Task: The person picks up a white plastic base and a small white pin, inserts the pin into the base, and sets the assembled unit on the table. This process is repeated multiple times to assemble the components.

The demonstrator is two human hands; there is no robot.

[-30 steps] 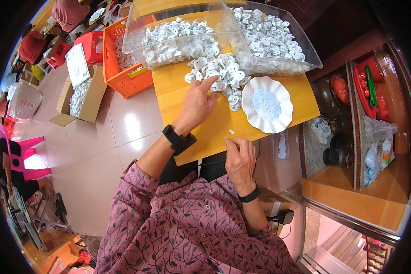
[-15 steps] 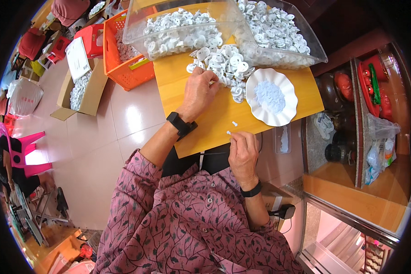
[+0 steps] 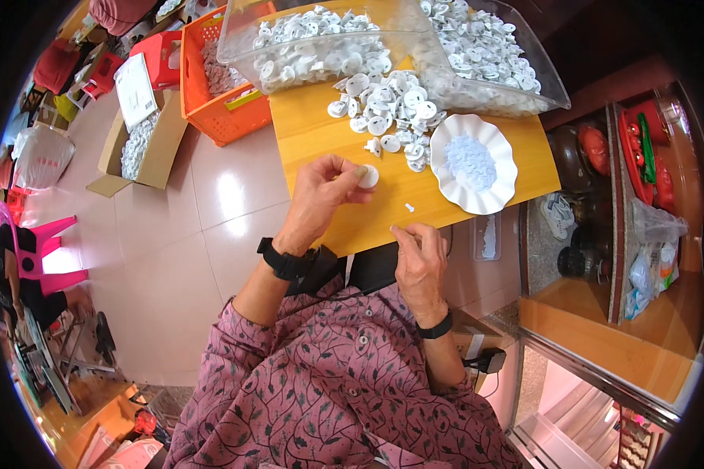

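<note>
The left hand point(image 3: 325, 191) pinches a white disc point(image 3: 368, 177) at its fingertips, above the surface point(image 3: 321, 133) near its left edge. The right hand point(image 3: 418, 254) rests at the near edge, fingers curled narrow; whether it holds anything cannot be told. A pile of discs point(image 3: 387, 117) and a white dish point(image 3: 475, 162) lie farther in.

A home turned piecework workshop — tiled floor point(image 3: 203, 234), shoe shelf point(image 3: 571, 227), crates of white parts point(image 3: 219, 78).
</note>
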